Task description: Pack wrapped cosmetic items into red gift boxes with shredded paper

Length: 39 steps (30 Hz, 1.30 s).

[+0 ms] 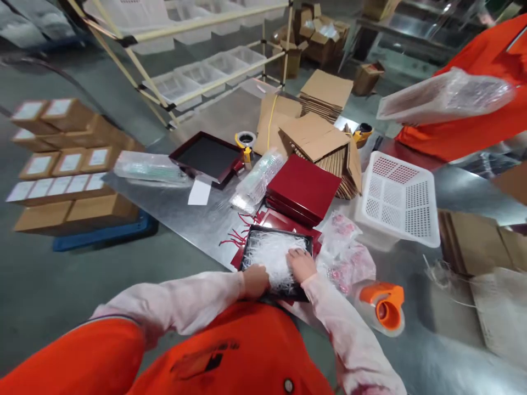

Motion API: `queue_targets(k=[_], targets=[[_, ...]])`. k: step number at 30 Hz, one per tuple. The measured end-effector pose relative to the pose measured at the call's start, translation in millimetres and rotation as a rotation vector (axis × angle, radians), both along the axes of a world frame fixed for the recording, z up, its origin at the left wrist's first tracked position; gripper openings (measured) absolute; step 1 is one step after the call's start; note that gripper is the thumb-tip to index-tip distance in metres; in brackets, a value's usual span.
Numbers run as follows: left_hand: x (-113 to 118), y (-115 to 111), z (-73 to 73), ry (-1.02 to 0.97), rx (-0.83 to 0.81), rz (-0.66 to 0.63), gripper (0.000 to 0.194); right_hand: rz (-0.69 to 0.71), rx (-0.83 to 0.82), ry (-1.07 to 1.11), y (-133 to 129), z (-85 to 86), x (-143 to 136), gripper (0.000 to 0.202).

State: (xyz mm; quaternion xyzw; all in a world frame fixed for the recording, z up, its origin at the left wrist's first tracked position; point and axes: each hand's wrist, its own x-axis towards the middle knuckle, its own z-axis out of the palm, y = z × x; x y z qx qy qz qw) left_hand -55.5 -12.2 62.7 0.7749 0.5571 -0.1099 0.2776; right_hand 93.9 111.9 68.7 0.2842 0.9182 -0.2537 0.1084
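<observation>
Touching shredded paper (274,253): left hand (256,281) curled, right hand (302,265) palm-down; whether hands grip, cannot tell.

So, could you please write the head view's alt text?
The left hand and right hand touch white shredded paper in a black box; around it on a metal table are red boxes, cardboard, a white basket and an orange tape dispenser.

The shredded paper (274,253) is white, and the box (302,294) around it is black. The stacked boxes (304,184) are plain dark red. The tape dispenser (389,307) is bright orange. The plastic basket (430,219) is white with a pattern of small holes. The pallet (102,235) is blue. The floor (173,296) is grey-green.
</observation>
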Motion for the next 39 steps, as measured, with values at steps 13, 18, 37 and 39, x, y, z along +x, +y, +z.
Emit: queue_targets(k=[13,18,37,39], targets=[[-27,39,6.0,0.120,0.180,0.386,0.034,0.255,0.137,-0.263,-28,5.3,17,0.029],[-30,27,9.5,0.040,0.219,0.197,0.022,0.232,0.174,-0.025,-31,16.3,38,0.017],[-181,206,54.5,-0.071,0.354,1.167,0.073,-0.521,0.307,0.465,-14,-32.9,84,0.038],[-187,225,51.1,-0.120,0.227,1.123,0.096,-0.608,0.214,0.398,-23,-37.8,85,0.045]])
